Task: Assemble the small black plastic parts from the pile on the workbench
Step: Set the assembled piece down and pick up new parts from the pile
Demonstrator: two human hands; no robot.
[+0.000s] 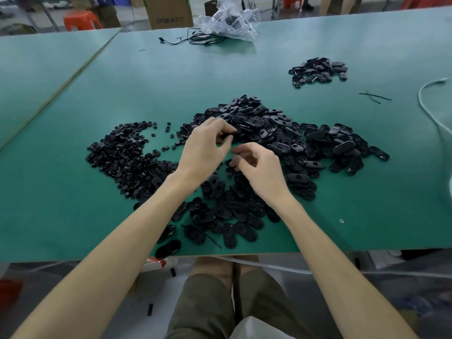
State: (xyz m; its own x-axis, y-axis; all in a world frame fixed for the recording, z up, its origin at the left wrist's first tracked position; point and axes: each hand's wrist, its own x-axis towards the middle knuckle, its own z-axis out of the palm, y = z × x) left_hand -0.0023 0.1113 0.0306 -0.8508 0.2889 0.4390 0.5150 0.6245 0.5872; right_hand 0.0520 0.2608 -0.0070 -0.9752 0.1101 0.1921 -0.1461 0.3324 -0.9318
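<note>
A big pile of black oval plastic shells [281, 133] covers the middle of the green workbench [122, 81]. A second pile of smaller black round parts [122, 155] lies to its left. My left hand [205, 148] hovers over the middle of the pile and pinches a black oval part [230, 135] between thumb and fingers. My right hand [256, 167] is just below and to the right of it, fingers curled inward; whether they hold a small piece is hidden. More oval shells [220, 214] lie under both wrists, near the front edge.
A small separate heap of black parts [318, 72] sits at the far right. A crumpled clear plastic bag [230, 20] and black cables [193, 40] lie at the back. A white cord [430, 111] runs along the right edge. Cardboard boxes stand behind the bench.
</note>
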